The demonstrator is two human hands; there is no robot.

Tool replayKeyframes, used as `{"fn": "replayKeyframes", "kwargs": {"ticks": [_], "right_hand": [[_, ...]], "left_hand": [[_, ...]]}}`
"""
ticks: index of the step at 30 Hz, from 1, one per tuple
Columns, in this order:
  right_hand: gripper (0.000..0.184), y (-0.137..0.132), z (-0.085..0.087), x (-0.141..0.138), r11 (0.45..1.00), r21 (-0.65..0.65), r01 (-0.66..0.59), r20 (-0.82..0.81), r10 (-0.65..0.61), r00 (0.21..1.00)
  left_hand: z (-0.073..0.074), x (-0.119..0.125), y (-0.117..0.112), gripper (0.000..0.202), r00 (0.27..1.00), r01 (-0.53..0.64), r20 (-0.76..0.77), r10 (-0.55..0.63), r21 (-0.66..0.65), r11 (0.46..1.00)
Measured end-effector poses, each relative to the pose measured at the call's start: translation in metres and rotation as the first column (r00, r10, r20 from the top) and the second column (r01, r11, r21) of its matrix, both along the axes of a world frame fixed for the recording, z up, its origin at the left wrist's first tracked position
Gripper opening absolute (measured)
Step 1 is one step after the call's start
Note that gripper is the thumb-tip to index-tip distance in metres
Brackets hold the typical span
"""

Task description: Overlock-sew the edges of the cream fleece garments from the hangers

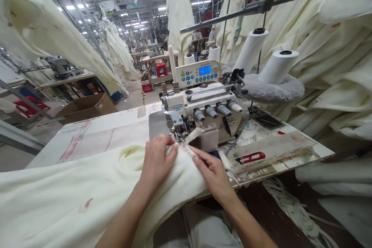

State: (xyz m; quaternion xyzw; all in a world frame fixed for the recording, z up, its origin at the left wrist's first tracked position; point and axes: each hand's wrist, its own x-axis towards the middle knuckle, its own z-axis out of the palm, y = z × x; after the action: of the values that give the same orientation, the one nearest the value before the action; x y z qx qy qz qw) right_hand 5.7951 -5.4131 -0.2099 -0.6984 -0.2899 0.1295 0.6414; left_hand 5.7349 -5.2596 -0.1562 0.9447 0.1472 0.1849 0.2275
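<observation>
Cream fleece fabric lies across the table and drapes over its front edge, its upper edge reaching the presser foot of an overlock sewing machine. My left hand rests on the fabric just left of the needle area, fingers bent and pressing the cloth. To the right of the foot, my right hand pinches the fabric's edge between thumb and fingers. A narrow fabric strip sticks up beside the needle area. The fingertips nearest the foot are partly hidden by cloth.
Red thread snips lie on the table right of the machine. White thread cones stand behind it, under a metal bar. Cream garments hang at the right. A cardboard box sits beyond the table's left side.
</observation>
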Motion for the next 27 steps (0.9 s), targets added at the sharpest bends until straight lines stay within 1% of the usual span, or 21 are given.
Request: {"fn": "replayKeyframes", "kwargs": {"ticks": [2, 4, 6, 8, 11, 15, 18, 19, 21, 23, 25, 27], "right_hand": [[0.047, -0.004, -0.001, 0.000, 0.994, -0.107, 0.001, 0.007, 0.000, 1.000], [0.047, -0.007, 0.000, -0.001, 0.983, -0.183, -0.014, 0.116, 0.036, 0.993], [0.043, -0.009, 0.004, -0.002, 0.976, -0.212, -0.055, 0.214, 0.101, 0.972], [0.042, -0.009, 0.008, 0.000, 0.968, -0.237, -0.078, 0.216, 0.130, 0.968], [0.042, -0.006, 0.011, 0.004, 0.962, -0.268, -0.053, 0.147, 0.095, 0.985], [0.036, 0.004, 0.010, 0.010, 0.982, -0.187, -0.023, 0.041, 0.031, 0.999], [0.033, 0.007, 0.004, 0.010, 0.998, -0.060, -0.035, -0.130, 0.027, 0.991], [0.035, 0.007, 0.001, 0.008, 0.999, -0.001, -0.050, -0.205, 0.048, 0.977], [0.041, 0.004, -0.005, 0.002, 0.991, 0.117, -0.072, -0.361, 0.110, 0.926], [0.041, -0.002, -0.011, -0.005, 0.973, 0.200, -0.115, -0.463, 0.197, 0.864], [0.031, -0.007, -0.016, -0.012, 0.953, 0.243, -0.182, -0.458, 0.278, 0.844], [0.020, -0.012, -0.019, -0.018, 0.942, 0.236, -0.238, -0.395, 0.316, 0.863]], "left_hand": [[-0.001, -0.001, -0.001, 0.014, 1.000, -0.008, -0.001, 0.008, 0.024, 1.000], [-0.001, 0.000, -0.002, 0.014, 1.000, -0.007, 0.002, 0.007, 0.025, 1.000], [-0.001, 0.000, -0.002, 0.014, 1.000, 0.000, 0.009, -0.001, 0.013, 1.000], [-0.002, 0.001, -0.002, 0.015, 1.000, 0.010, 0.019, -0.010, -0.001, 1.000], [-0.003, 0.004, 0.001, 0.016, 0.999, 0.018, 0.032, -0.017, -0.021, 1.000], [-0.001, 0.015, 0.013, 0.012, 1.000, 0.009, 0.027, -0.007, -0.054, 0.999], [0.002, 0.021, 0.022, 0.013, 1.000, -0.002, -0.003, 0.001, -0.086, 0.996], [0.003, 0.019, 0.022, 0.013, 1.000, 0.003, -0.002, -0.004, -0.063, 0.998], [0.000, 0.008, 0.015, 0.014, 0.998, -0.006, 0.062, 0.001, 0.073, 0.997], [-0.009, -0.013, -0.001, 0.018, 0.985, -0.009, 0.170, -0.032, 0.239, 0.971], [-0.025, -0.038, -0.020, 0.028, 0.966, 0.057, 0.218, -0.138, 0.338, 0.939], [-0.040, -0.057, -0.036, 0.033, 0.951, 0.130, 0.216, -0.223, 0.373, 0.918]]}}
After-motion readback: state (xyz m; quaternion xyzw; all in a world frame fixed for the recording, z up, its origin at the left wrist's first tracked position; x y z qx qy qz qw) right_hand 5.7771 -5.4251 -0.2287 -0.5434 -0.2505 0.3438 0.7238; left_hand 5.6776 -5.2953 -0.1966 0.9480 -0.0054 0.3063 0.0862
